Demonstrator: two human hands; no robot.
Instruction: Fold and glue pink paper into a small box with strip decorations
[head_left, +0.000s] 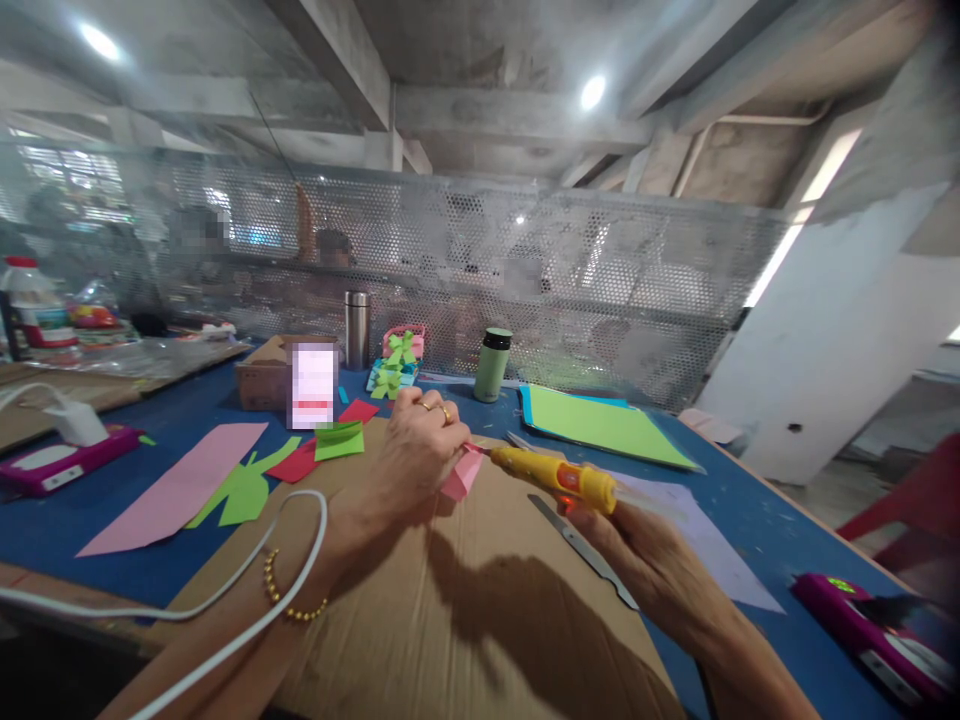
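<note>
Fingers of my left hand [420, 445] are closed on a small folded piece of pink paper [463, 474], held above the cardboard sheet [390, 610]. My right hand [637, 550] grips a yellow hot glue gun [555, 472], its nozzle pointing left and reaching the edge of the pink paper. Whether the tip touches the paper I cannot tell. A grey metal blade-like tool [585, 550] lies on the cardboard beneath the glue gun. Left of my left hand are a folded green paper [340, 440] and a red paper piece [295, 462].
Pink paper [176, 487] and a green paper cutout [244, 490] lie left. Behind stand a carton [262, 372], a steel flask [358, 330], and a green tumbler [493, 365]. Green sheets [607, 425] lie right. A white cable [319, 530] crosses over my left forearm. Purple power strips [71, 460] flank the table.
</note>
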